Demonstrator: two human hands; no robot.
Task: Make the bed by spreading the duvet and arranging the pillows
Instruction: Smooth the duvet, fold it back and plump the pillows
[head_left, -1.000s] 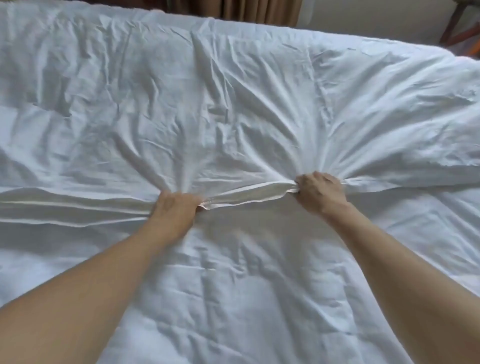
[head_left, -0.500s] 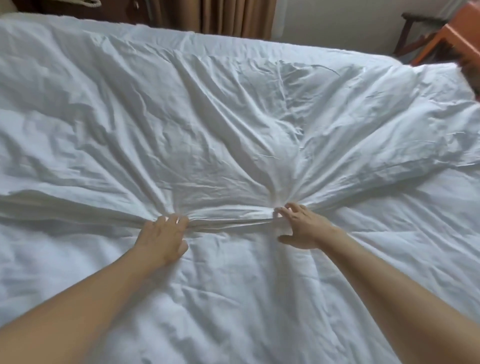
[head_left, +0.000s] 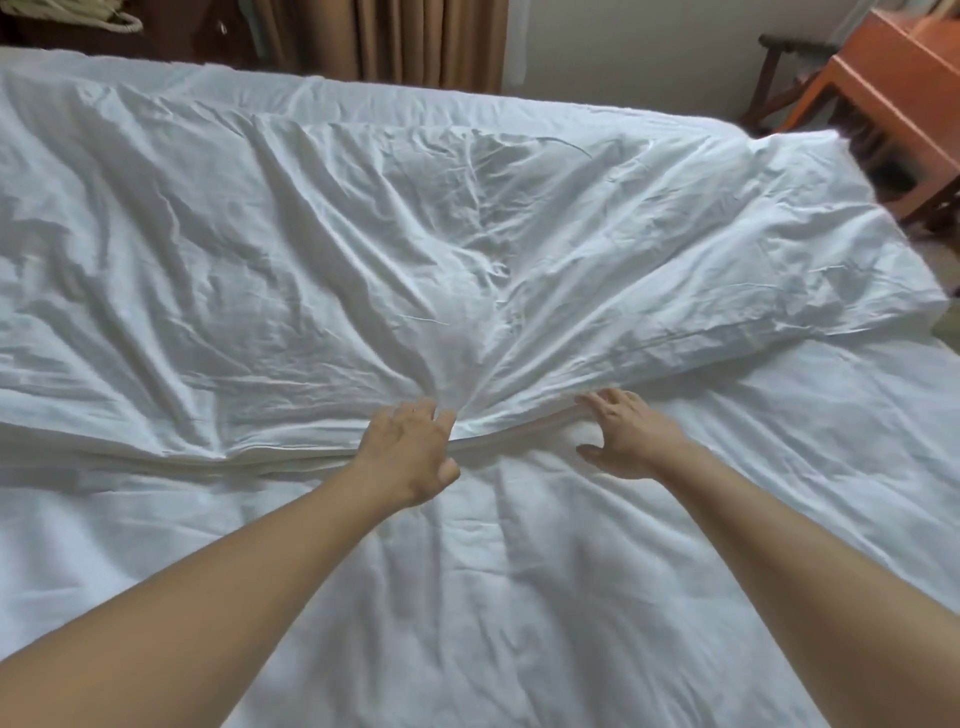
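Note:
A white, creased duvet (head_left: 322, 249) covers the bed, its upper layer folded so that a hemmed edge (head_left: 509, 431) runs across the middle over a smoother lower layer (head_left: 519, 597). My left hand (head_left: 410, 452) grips this edge with curled fingers, and creases fan out from its fingertips. To the right of it, my right hand (head_left: 628, 431) lies with straight, spread fingers touching the same edge, thumb apart on the lower layer. The upper layer's thick corner (head_left: 831, 249) bulges at the right. No separate pillow can be made out.
An orange wooden table (head_left: 893, 104) and a dark chair (head_left: 779, 78) stand past the bed's far right corner. Brown curtains (head_left: 426, 36) hang behind the far side. A woven bag (head_left: 119, 21) sits at the top left.
Both hands have drawn the folded edge toward me while the view pulled back. My right hand went from a closed grip to spread fingers. My left hand shifted right, closer to the other.

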